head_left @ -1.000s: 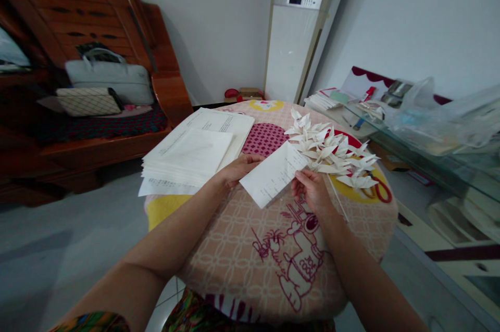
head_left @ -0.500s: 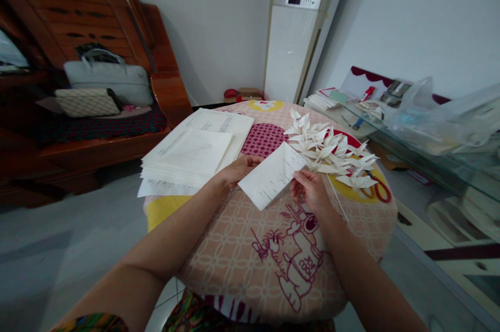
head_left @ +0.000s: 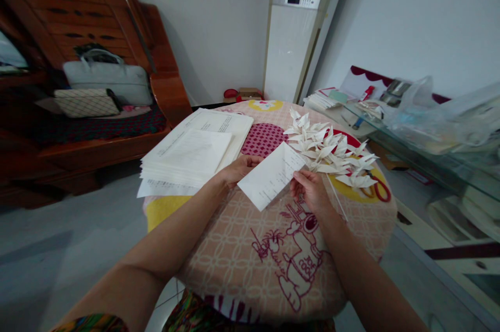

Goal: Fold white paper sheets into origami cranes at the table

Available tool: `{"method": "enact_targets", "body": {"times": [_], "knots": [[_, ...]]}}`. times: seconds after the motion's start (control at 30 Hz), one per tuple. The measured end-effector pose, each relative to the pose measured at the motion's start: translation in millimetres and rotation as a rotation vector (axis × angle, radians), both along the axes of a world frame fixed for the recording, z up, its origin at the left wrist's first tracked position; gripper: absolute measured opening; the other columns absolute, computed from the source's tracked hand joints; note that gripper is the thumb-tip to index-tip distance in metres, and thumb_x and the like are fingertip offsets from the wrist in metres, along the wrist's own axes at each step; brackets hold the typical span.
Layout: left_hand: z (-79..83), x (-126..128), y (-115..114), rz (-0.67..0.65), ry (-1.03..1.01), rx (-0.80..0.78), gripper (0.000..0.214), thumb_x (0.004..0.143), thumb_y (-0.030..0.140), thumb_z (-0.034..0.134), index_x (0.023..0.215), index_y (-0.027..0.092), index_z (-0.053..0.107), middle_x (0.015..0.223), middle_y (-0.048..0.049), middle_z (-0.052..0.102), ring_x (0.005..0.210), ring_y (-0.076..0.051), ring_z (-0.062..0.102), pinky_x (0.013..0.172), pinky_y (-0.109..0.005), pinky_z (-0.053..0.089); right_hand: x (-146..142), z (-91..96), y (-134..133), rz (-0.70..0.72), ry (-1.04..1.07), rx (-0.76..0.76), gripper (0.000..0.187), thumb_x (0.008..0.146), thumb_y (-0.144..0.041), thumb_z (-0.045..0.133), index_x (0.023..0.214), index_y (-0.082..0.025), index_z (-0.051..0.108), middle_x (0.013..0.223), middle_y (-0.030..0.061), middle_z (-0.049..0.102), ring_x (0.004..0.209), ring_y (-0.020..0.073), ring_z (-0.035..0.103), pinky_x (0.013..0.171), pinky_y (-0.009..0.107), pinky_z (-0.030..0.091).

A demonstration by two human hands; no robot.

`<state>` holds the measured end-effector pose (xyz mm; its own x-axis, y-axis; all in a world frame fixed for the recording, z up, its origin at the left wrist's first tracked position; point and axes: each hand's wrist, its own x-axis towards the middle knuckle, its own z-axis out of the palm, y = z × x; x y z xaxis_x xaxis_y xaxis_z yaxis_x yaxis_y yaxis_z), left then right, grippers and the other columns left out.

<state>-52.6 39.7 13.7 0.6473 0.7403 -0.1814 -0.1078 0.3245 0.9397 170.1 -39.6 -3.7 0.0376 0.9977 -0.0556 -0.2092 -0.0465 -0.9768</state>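
Between my two hands is a folded sheet of white paper (head_left: 271, 176) with faint print on it, tilted above the table. My left hand (head_left: 244, 168) grips its left edge, some fingers hidden behind it. At its right edge my right hand (head_left: 308, 186) pinches the paper between thumb and fingers. Just beyond, several folded paper cranes (head_left: 328, 147) lie in a cluster. To the left rests a stack of printed sheets (head_left: 175, 165), topped by a smaller piece of paper (head_left: 199, 150).
A patterned cloth covers the round table (head_left: 234, 249). Red-handled scissors (head_left: 380, 189) lie partly under the cranes, near a thin white stick (head_left: 336, 198). On the right, a glass shelf (head_left: 422, 152) holds plastic bags (head_left: 425, 113). A wooden bench (head_left: 156, 87) with bags stands at left.
Almost nothing differs. Both hands keep their hold on the folded paper in the same place.
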Motion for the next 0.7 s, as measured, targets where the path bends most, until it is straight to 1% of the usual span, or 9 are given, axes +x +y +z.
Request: {"method": "enact_targets", "body": {"times": [0.2, 0.3, 0.37, 0.4, 0.47, 0.53, 0.6, 0.63, 0.7], "knots": [[-2.4, 0, 0, 0.001, 0.016, 0.017, 0.05, 0.053, 0.035, 0.094, 0.092, 0.01, 0.074, 0.079, -0.0069, 0.076, 0.06, -0.014, 0.066, 0.056, -0.021, 0.05, 0, 1.0, 0, -0.005, 0.023, 0.003, 0.038, 0.067, -0.052, 0.081, 0.062, -0.017, 0.064, 0.051, -0.0009, 0.063, 0.035, 0.0105, 0.055, 0.029, 0.018, 0.038], [-3.2, 1, 1, 0.041, 0.025, 0.08, 0.048, 0.057, 0.036, 0.09, 0.093, 0.01, 0.074, 0.08, -0.0079, 0.075, 0.062, -0.016, 0.066, 0.058, -0.023, 0.05, 1, 0.7, -1, -0.024, 0.028, 0.005, 0.04, 0.066, -0.053, 0.08, 0.061, -0.017, 0.064, 0.048, -0.0011, 0.061, 0.034, 0.0106, 0.053, 0.028, 0.019, 0.038], [-0.8, 1, 0, 0.16, 0.072, 0.22, 0.041, 0.062, 0.036, 0.084, 0.093, 0.011, 0.074, 0.08, -0.0068, 0.074, 0.065, -0.017, 0.066, 0.06, -0.024, 0.05, 0, 0.3, -1, -0.05, 0.009, 0.009, 0.041, 0.066, -0.054, 0.08, 0.062, -0.017, 0.064, 0.049, -0.0004, 0.062, 0.036, 0.0112, 0.055, 0.029, 0.019, 0.039], [1.3, 2, -2, 0.236, 0.128, 0.333, 0.034, 0.066, 0.034, 0.08, 0.092, 0.012, 0.074, 0.081, -0.0058, 0.074, 0.067, -0.018, 0.066, 0.061, -0.025, 0.05, 0, 0.2, -1, -0.059, -0.008, 0.011, 0.041, 0.066, -0.054, 0.08, 0.064, -0.016, 0.065, 0.052, 0.0005, 0.064, 0.038, 0.0119, 0.058, 0.03, 0.018, 0.04], [6.4, 4, -7, 0.373, 0.296, 0.613, 0.021, 0.072, 0.026, 0.071, 0.09, 0.015, 0.075, 0.081, -0.0044, 0.073, 0.074, -0.019, 0.065, 0.068, -0.025, 0.049, -4, 0.0, -1, -0.056, -0.039, 0.006, 0.041, 0.065, -0.053, 0.081, 0.077, -0.016, 0.07, 0.061, 0.0029, 0.07, 0.047, 0.0148, 0.065, 0.035, 0.019, 0.047], [10.6, 7, -15, 0.453, 0.457, 0.85, 0.019, 0.075, 0.017, 0.064, 0.09, 0.018, 0.076, 0.082, -0.0046, 0.072, 0.081, -0.02, 0.065, 0.078, -0.027, 0.049, -9, 0.2, -1, -0.043, -0.047, 0.001, 0.048, 0.064, -0.051, 0.083, 0.096, -0.017, 0.071, 0.071, 0.0043, 0.074, 0.058, 0.0182, 0.07, 0.041, 0.023, 0.053], [12.0, 13, -25, 0.45, 0.497, 0.973, 0.026, 0.077, 0.015, 0.061, 0.098, 0.019, 0.076, 0.09, -0.0071, 0.073, 0.088, -0.022, 0.064, 0.086, -0.028, 0.048, -15, 0.6, -2, -0.038, -0.038, 0.016, 0.056, 0.063, -0.048, 0.084, 0.109, -0.019, 0.068, 0.079, 0.0043, 0.075, 0.067, 0.0209, 0.072, 0.045, 0.026, 0.058], [11.8, 16, -30, 0.415, 0.514, 1.012, 0.03, 0.078, 0.015, 0.06, 0.104, 0.018, 0.075, 0.096, -0.0086, 0.074, 0.091, -0.023, 0.064, 0.089, -0.029, 0.047, -18, 0.9, -2, -0.042, -0.036, 0.03, 0.057, 0.064, -0.048, 0.084, 0.111, -0.021, 0.067, 0.083, 0.0042, 0.075, 0.07, 0.0218, 0.072, 0.046, 0.027, 0.058], [10.5, 21, -38, 0.359, 0.537, 1.057, 0.036, 0.081, 0.015, 0.058, 0.114, 0.018, 0.073, 0.102, -0.0104, 0.074, 0.091, -0.023, 0.065, 0.091, -0.03, 0.047, -23, 0.8, -3, -0.072, -0.058, 0.069, 0.051, 0.065, -0.047, 0.083, 0.108, -0.022, 0.068, 0.088, 0.0044, 0.075, 0.073, 0.0229, 0.072, 0.048, 0.03, 0.059]]}}
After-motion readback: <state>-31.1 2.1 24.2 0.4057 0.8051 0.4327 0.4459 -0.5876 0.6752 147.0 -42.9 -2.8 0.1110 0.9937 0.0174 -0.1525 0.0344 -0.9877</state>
